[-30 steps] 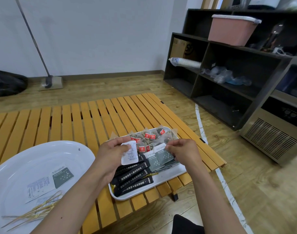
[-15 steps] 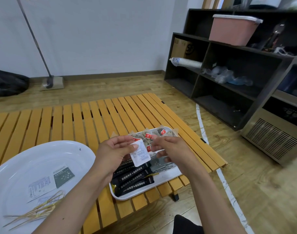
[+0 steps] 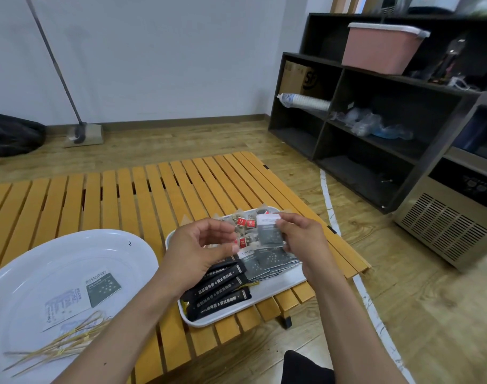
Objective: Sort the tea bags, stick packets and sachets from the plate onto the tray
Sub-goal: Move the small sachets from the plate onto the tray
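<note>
The right hand [image 3: 300, 239] pinches a grey sachet [image 3: 269, 231] by its right edge and holds it upright, lifted clear of the small tray [image 3: 278, 286] below. The left hand [image 3: 198, 250] hangs just left of the sachet with fingers loosely curled and thumb out, grasping nothing.

Under the grip, more grey sachets [image 3: 267, 261] lie fanned on the tray. Beyond the held sachet sit tea bags [image 3: 243, 223] with red tags. Below and left of the grip, black stick packets [image 3: 223, 292] lie side by side, partly covered by the left wrist.

Well left of the grip, a large white plate [image 3: 120, 245] holds one grey sachet [image 3: 103, 288], a white sachet [image 3: 62, 306] beside it, and a loose bundle of thin sticks [image 3: 59, 345] near its front rim.

Tray and plate rest on a slatted wooden table [image 3: 126, 195]. The tray's near corner overhangs the table's front edge. The table's right edge runs just right of the tray. Behind the tray and plate the slats lie bare up to the far edge.

Around the table is wood floor [image 3: 430, 314], with a white line [image 3: 333, 206] curving past the right edge. Farther right stands a dark shelf unit [image 3: 375, 134] with a pink bin [image 3: 380, 45] on top, and a metal appliance [image 3: 444, 217] beside it. At the far wall a mop [image 3: 79, 131] leans, and a black bag [image 3: 12, 134] lies left of it.
</note>
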`<action>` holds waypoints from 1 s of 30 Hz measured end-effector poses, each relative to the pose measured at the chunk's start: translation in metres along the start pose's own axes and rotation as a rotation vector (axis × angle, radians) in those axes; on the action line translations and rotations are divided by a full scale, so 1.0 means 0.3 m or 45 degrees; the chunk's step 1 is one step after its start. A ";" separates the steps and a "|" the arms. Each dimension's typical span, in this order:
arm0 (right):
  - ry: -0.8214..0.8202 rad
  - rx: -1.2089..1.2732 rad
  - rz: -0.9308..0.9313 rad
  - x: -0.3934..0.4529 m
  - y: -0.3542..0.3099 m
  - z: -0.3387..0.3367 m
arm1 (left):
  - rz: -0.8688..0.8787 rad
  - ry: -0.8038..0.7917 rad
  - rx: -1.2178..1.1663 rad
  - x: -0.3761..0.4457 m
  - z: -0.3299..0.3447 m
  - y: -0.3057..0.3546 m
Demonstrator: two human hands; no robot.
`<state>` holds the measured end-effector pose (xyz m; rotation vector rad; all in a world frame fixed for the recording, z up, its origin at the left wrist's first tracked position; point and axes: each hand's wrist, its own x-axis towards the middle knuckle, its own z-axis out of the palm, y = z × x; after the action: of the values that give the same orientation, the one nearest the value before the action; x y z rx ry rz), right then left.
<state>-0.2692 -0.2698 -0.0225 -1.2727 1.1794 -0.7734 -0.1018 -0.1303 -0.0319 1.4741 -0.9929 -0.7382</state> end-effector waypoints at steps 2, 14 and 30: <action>0.104 -0.150 -0.043 0.032 0.023 -0.037 | 0.062 0.077 0.217 0.004 -0.001 -0.015; 0.268 -0.688 -0.168 0.095 0.091 -0.050 | 0.204 0.180 0.754 0.000 -0.037 -0.041; -0.471 -0.860 -0.768 -0.191 0.029 0.467 | -0.275 0.288 1.155 -0.092 -0.545 -0.086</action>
<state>-0.1534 -0.1725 -0.0324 -2.2875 0.7631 -0.5238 0.0343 -0.0322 -0.0355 2.4150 -1.0508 -0.2334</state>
